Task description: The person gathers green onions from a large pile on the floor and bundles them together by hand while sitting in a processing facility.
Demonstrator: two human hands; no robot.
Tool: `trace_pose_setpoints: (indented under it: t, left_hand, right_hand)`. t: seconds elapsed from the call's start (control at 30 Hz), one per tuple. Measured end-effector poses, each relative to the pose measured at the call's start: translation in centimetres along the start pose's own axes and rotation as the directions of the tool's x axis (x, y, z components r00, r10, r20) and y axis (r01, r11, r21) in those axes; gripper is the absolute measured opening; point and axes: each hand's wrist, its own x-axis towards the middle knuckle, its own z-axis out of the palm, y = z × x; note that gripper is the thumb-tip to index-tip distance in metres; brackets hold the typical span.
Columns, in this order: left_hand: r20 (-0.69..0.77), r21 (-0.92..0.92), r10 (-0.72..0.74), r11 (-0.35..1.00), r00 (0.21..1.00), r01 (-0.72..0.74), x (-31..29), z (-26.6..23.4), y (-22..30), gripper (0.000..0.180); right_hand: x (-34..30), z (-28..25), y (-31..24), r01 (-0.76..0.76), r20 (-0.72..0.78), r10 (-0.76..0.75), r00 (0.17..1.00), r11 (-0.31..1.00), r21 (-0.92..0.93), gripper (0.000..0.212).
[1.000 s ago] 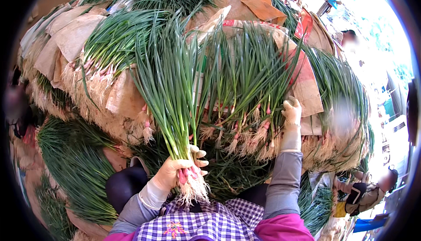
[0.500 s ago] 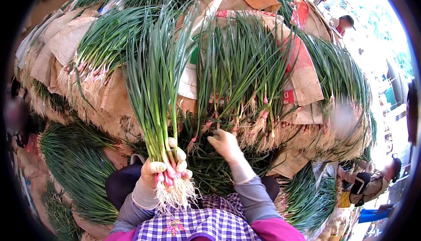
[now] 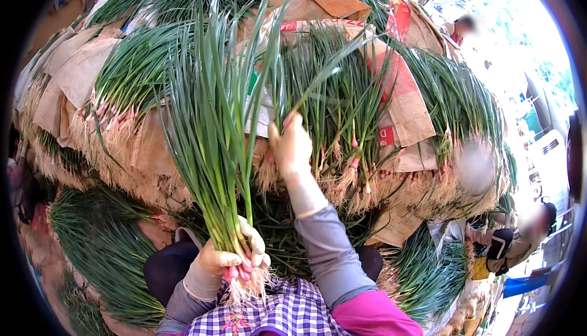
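My left hand (image 3: 235,251), in a pale glove, is closed round a bunch of spring onions (image 3: 223,183) just below their bulbs' necks. Pink bulbs and whitish roots hang out beneath the fingers, and the long green leaves rise away from me. My gloved right hand (image 3: 292,149) reaches forward to the edge of the heap. Its fingers are pinched on a single spring onion leaf (image 3: 318,79), which slants up to the right. Behind it, more spring onions (image 3: 342,97) lie with roots toward me.
Brown paper sacks (image 3: 409,100) lie among the heaped onions. Lower bundles (image 3: 101,244) spread at left, others (image 3: 428,269) at right. A person (image 3: 520,244) works at the right; another (image 3: 461,27) is farther back. My checked apron (image 3: 275,311) is below.
My right hand has moved forward and slightly left, up to the heap, and pinched a leaf there. The left hand has lowered slightly with its bunch.
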Motion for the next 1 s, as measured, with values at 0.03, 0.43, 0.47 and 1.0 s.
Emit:
trace_pose_setpoints:
  t: [0.03,0.43,0.47,1.0]
  left_hand:
    - [-0.005,0.047,-0.014,0.999,1.0,0.014,0.5,0.5,-0.1,0.048]
    - [-0.233,-0.051,-0.122,0.992,0.965,0.114,2.4,-1.8,-2.8,0.065]
    - [-0.266,-0.047,-0.128,0.992,0.955,0.119,2.3,-1.8,-2.9,0.062]
    - [-0.006,0.308,-0.116,0.945,0.993,0.113,0.7,3.4,-4.3,0.039]
  right_hand:
    - [1.5,-1.0,-0.5,0.032,-0.054,-0.034,0.998,0.999,-0.025,0.046]
    - [-12.0,-0.9,11.6,0.14,0.058,-0.194,0.979,0.858,0.494,0.032]
    - [-14.0,-1.9,11.0,0.205,-0.034,-0.22,0.975,0.83,0.518,0.034]
    - [-25.0,-5.8,6.4,0.863,-0.182,-0.885,0.428,0.46,-0.211,0.058]
